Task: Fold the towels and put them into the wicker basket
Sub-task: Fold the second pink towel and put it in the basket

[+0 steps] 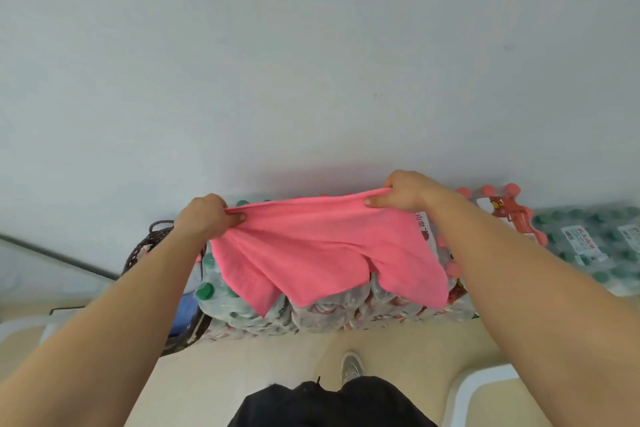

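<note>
1. A dark basket [136, 251] sits low at the far left, partly hidden by the left arm. Something blue [183, 312] is inside it.
2. The left grip [204, 218], a bare hand, pinches the top left corner of the pink towel [322, 246]. The thumb is on the near side.
3. The towel is up in the air, to the right of the basket and not in it. Its top edge is pulled tight between both grips. The bottom part hangs loose and wavy.
4. Behind the towel are packs of bottles [329, 312] wrapped in plastic. I cannot tell if the towel touches them.
5. The right grip [403, 192], also a bare hand, pinches the top right corner.
6. Further right are bottles with red caps [512, 211], then bottles with green caps [595, 243].
7. Down below, a shoe [351, 366] stands on the pale floor [259, 374].
</note>
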The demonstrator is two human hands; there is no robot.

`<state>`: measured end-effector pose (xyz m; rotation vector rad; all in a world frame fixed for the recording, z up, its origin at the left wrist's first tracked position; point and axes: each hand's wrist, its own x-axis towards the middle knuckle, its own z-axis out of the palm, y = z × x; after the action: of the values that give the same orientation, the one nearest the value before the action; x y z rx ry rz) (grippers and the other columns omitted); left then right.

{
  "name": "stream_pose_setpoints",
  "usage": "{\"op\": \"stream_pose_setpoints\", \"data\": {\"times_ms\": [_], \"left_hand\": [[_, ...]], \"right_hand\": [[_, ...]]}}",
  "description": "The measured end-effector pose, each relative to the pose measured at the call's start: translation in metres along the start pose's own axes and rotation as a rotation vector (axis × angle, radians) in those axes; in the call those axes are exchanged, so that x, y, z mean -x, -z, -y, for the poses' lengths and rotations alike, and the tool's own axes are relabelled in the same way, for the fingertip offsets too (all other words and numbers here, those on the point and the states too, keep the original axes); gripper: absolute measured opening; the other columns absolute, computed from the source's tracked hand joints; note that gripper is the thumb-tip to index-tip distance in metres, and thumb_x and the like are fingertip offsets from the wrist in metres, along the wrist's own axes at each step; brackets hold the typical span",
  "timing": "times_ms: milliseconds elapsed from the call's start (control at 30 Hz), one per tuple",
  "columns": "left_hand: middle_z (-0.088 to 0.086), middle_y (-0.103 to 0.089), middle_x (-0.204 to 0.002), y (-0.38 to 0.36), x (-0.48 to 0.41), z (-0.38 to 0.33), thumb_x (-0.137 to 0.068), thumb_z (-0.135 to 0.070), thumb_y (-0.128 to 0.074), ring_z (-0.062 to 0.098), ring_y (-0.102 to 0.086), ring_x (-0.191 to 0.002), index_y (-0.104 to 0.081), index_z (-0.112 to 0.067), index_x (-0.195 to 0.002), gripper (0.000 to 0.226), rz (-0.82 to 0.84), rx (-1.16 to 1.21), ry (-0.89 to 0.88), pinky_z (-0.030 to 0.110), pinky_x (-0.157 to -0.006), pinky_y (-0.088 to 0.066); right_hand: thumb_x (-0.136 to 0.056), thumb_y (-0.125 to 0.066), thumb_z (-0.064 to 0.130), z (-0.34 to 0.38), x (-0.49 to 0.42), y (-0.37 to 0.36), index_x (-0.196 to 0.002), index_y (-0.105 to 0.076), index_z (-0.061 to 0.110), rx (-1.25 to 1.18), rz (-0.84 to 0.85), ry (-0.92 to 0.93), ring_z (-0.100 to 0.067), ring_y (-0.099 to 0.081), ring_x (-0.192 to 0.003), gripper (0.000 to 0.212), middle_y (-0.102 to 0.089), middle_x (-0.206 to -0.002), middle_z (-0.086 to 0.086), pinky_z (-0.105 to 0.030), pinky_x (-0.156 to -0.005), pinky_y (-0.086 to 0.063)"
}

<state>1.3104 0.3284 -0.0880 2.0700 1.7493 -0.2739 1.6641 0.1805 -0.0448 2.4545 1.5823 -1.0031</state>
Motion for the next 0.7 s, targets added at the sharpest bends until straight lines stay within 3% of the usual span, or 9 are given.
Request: {"op": "stream_pose_setpoints", "data": {"times_ms": [100, 133, 233, 300, 367, 533, 633, 700], "left_hand": [[0.006, -0.064, -0.071, 0.012, 0.01, 0.018, -0.082, -0.055, -0.068, 0.021, -0.06, -0.067, -0.063, -0.013, -0.074, 0.044, -0.013, -0.046, -0.006, 0.03, -0.057, -0.043], [0.006, -0.065, -0.071, 0.016, 0.013, 0.021, -0.081, -0.057, -0.067, 0.021, -0.06, -0.067, -0.063, -0.013, -0.074, 0.045, 0.003, -0.066, -0.005, 0.03, -0.057, -0.043], [0.004, -0.066, -0.069, 0.023, 0.025, 0.03, -0.077, -0.064, -0.068, 0.021, -0.063, -0.068, -0.062, -0.012, -0.073, 0.052, 0.128, -0.163, -0.028, 0.03, -0.061, -0.047], [0.004, -0.068, -0.07, 0.026, 0.036, 0.034, -0.076, -0.065, -0.068, 0.021, -0.062, -0.067, -0.062, -0.011, -0.075, 0.055, 0.235, -0.242, -0.051, 0.03, -0.066, -0.048], [0.006, -0.071, -0.076, 0.029, 0.043, 0.04, -0.074, -0.071, -0.066, 0.022, -0.063, -0.068, -0.065, -0.01, -0.079, 0.061, 0.319, -0.323, -0.073, 0.031, -0.071, -0.052], [0.006, -0.073, -0.084, 0.051, 0.055, 0.051, -0.063, -0.081, -0.062, 0.022, -0.066, -0.073, -0.071, -0.012, -0.091, 0.075, 0.407, -0.373, -0.092, 0.032, -0.075, -0.055], [0.005, -0.059, -0.067, 0.057, 0.059, 0.045, -0.072, -0.07, -0.068, 0.022, -0.054, -0.06, -0.065, -0.007, -0.08, 0.063, 0.316, -0.308, -0.079, 0.027, -0.059, -0.042], [0.003, -0.05, -0.059, 0.053, 0.052, 0.042, -0.075, -0.064, -0.071, 0.02, -0.045, -0.055, -0.054, -0.011, -0.065, 0.056, 0.204, -0.219, -0.084, 0.028, -0.055, -0.034]], "right_hand": [[-0.072, -0.068, 0.04, 0.018, 0.015, 0.0, -0.085, -0.068, 0.014, 0.027, 0.126, -0.026, -0.024, -0.065, -0.09, 0.029, -0.07, -0.104, -0.003, -0.036, -0.082, -0.054], [-0.069, -0.065, 0.033, 0.022, 0.024, 0.0, -0.081, -0.066, 0.014, 0.071, 0.157, -0.044, -0.024, -0.065, -0.088, 0.023, -0.069, -0.105, -0.003, -0.034, -0.08, -0.052], [-0.063, -0.063, 0.023, 0.036, 0.056, -0.001, -0.067, -0.054, 0.019, 0.212, 0.286, -0.142, -0.025, -0.051, -0.068, 0.01, -0.059, -0.078, -0.007, -0.029, -0.063, -0.039], [-0.059, -0.062, 0.024, 0.042, 0.074, -0.004, -0.074, -0.058, 0.011, 0.209, 0.408, -0.227, -0.024, -0.047, -0.059, 0.02, -0.056, -0.069, -0.012, -0.028, -0.057, -0.035], [-0.068, -0.059, 0.02, 0.05, 0.091, -0.006, -0.077, -0.057, 0.006, 0.175, 0.473, -0.3, -0.021, -0.041, -0.049, 0.017, -0.051, -0.061, -0.012, -0.023, -0.051, -0.03], [-0.08, -0.051, 0.01, 0.068, 0.126, 0.004, -0.065, -0.049, 0.009, 0.103, 0.419, -0.349, -0.015, -0.031, -0.036, 0.015, -0.043, -0.043, -0.003, -0.012, -0.041, -0.023], [-0.079, -0.053, 0.015, 0.07, 0.121, 0.006, -0.077, -0.053, 0.007, 0.151, 0.352, -0.348, -0.02, -0.041, -0.048, 0.008, -0.05, -0.057, -0.008, -0.019, -0.048, -0.032], [-0.076, -0.054, 0.022, 0.068, 0.109, 0.004, -0.099, -0.058, 0.01, 0.249, 0.266, -0.318, -0.026, -0.054, -0.07, 0.026, -0.057, -0.086, -0.012, -0.029, -0.065, -0.043]]}}
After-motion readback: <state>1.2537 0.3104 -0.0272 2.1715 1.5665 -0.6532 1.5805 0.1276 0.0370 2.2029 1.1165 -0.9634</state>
